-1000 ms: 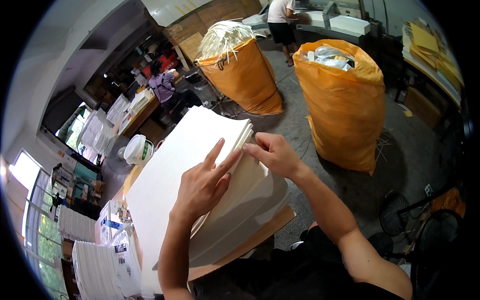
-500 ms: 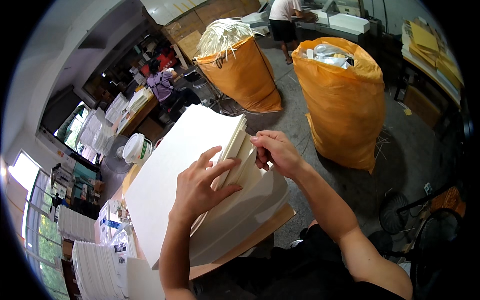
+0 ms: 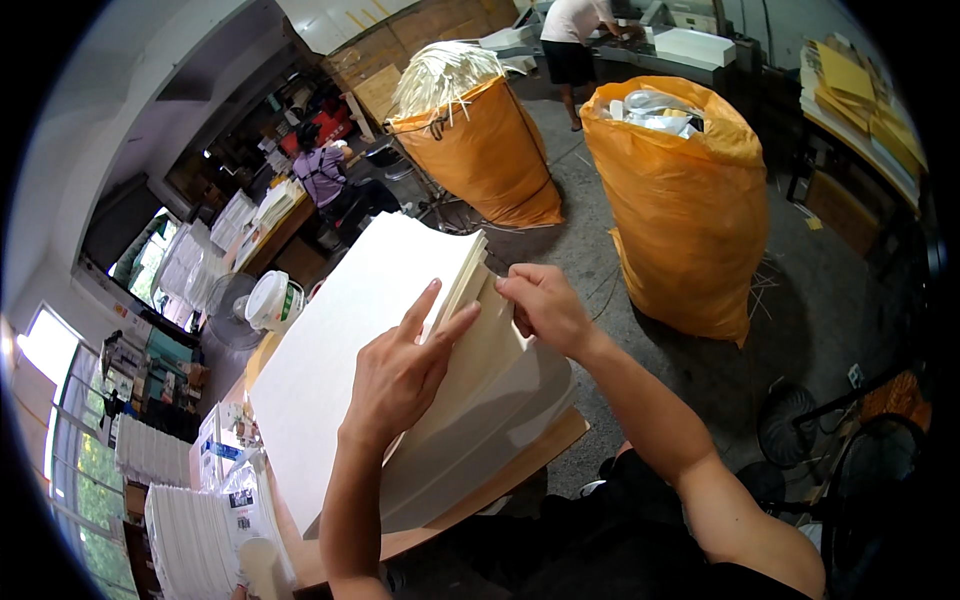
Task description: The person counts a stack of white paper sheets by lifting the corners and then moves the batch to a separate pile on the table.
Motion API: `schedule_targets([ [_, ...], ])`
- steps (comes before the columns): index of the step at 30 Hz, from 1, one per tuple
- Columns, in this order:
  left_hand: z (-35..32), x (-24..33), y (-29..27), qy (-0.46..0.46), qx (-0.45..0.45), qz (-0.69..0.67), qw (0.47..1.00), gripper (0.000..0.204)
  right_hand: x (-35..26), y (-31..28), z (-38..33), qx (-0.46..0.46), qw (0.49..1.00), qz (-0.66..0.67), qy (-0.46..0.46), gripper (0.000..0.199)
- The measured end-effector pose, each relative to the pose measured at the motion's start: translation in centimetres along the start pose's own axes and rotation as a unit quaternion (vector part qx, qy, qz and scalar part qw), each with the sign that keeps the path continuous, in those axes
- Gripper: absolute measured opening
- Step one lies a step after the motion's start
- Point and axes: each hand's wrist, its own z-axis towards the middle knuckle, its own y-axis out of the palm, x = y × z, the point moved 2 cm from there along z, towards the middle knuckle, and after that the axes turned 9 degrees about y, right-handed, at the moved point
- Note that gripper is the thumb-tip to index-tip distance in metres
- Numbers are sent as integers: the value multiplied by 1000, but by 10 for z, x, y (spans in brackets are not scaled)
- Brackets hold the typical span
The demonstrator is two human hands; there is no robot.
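Observation:
A tall stack of large white paper sheets lies in front of me, its right-hand edge fanned into several layers. My left hand rests on the top near that edge, index and middle fingers stretched out and apart; its thumb is hidden. Just right of it, my right hand is closed in a pinch on the far corner of the lower paper sheets. Those sheets bow down toward me below the fanned layers.
The stack sits on a wooden tabletop. Bundled paper stands at the lower left, a white bucket beyond the stack. Two orange sacks stand on the floor. Fans are at right. Two people work farther back.
My left fingers have straightened and its thumb has gone out of sight. My right hand has shifted slightly left, still pinching. At the lower left, a pale sheet-like thing has moved away from the table edge.

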Motion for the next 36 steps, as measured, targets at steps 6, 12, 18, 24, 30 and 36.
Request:
schedule_targets([
  [6,2,12,-8,4,-3,6,1000,52,-5,-2,0,-81,963,218,132,33],
  [12,3,7,-8,5,-7,-19,1000,60,-2,-5,-2,-93,967,198,132,36],
  [18,2,5,-7,18,4,-6,1000,45,-3,-5,-6,-66,978,174,95,35],
  [24,1,3,-3,30,-6,24,999,43,-5,-2,-1,-81,968,206,122,34],
  [30,1,7,-3,24,3,10,1000,59,-5,-4,-3,-91,959,234,134,33],
  [36,3,7,-9,-5,-16,-22,1000,58,-2,-16,-30,157,981,-75,-81,27],
])
